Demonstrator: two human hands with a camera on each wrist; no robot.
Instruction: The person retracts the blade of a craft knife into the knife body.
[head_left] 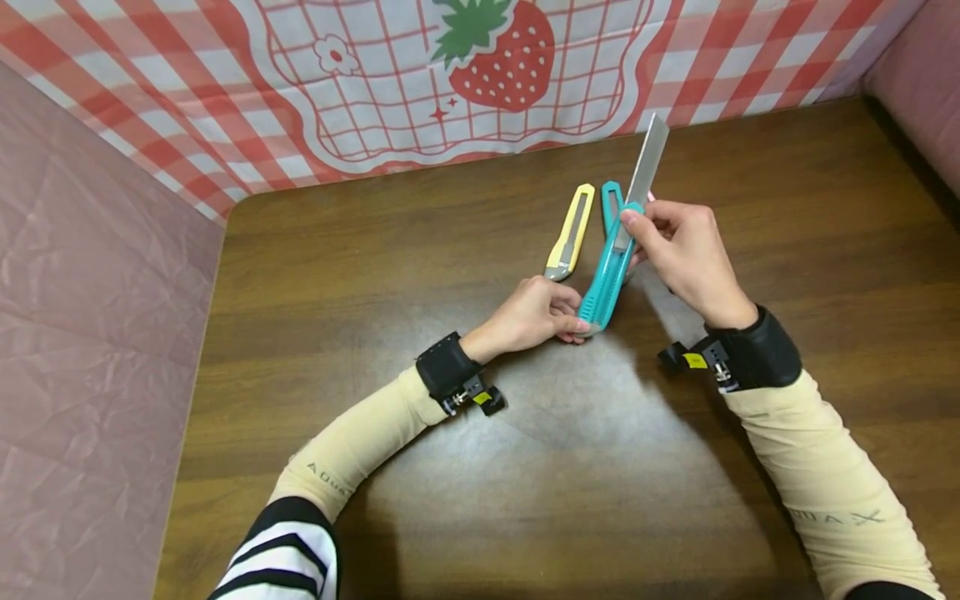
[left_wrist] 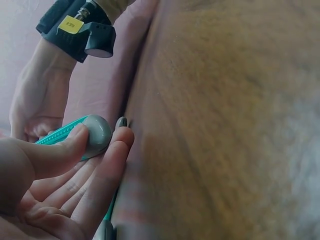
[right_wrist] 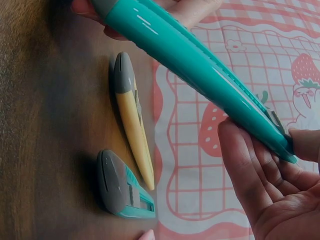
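Observation:
A teal utility knife (head_left: 606, 287) slants between my hands over the table. My left hand (head_left: 528, 315) pinches its grey nose (left_wrist: 97, 135) between thumb and fingers. At the opposite end my right hand (head_left: 690, 254) grips the teal handle (right_wrist: 200, 75), thumb on the slotted side. A long bare blade (head_left: 648, 162) sticks out past the right thumb, away from the nose. Behind the hands lies a yellow utility knife (right_wrist: 132, 120), its grey nose toward me. Beside it lies a second teal utility knife (right_wrist: 112, 180), partly hidden in the head view by the held one.
The brown wooden table (head_left: 337, 275) meets a red checked cloth (head_left: 225, 108) with a strawberry print at its back edge. Pink fabric (head_left: 97, 333) hangs at the left side. A small pink tip (right_wrist: 147, 235) shows beside the second teal knife.

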